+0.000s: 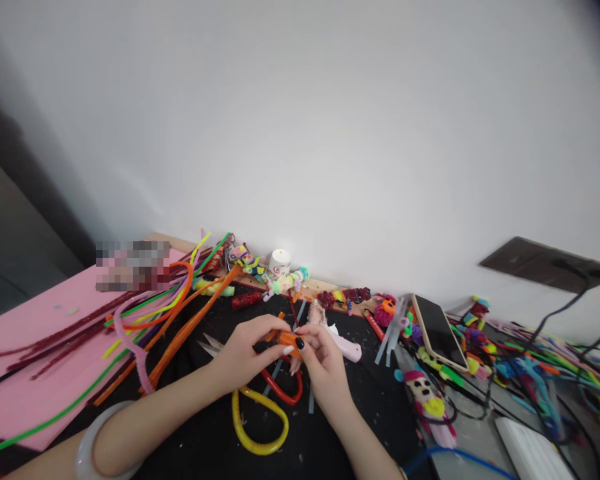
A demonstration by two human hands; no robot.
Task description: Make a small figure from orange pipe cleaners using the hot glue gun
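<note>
Fingers (pixel 273 327) of both my hands are clenched on a short orange pipe-cleaner piece (pixel 286 339), just below the middle of the frame. My left hand (pixel 243 357) pinches its left end. My right hand (pixel 327 367) closes thumb and forefinger on the right end, with the dark thumbnail on top.

I hold the piece just above the black mat (pixel 200 453), over the scissors (pixel 236 417), whose red and yellow handle loops lie beneath my wrists. To work it well, I judge the two pinches should sit close together, so the wire bends exactly between them and the fuzz isn't flattened. My left knuckles should also stay off the scissor blades poking out to their left.

Further out, long pipe cleaners (pixel 190 327) fan across the pink foam sheet (pixel 25 393) at left. A small white jar (pixel 280 262) stands against the wall. A phone (pixel 437 331) lies at right, among finished fuzzy figures (pixel 427 400).
</note>
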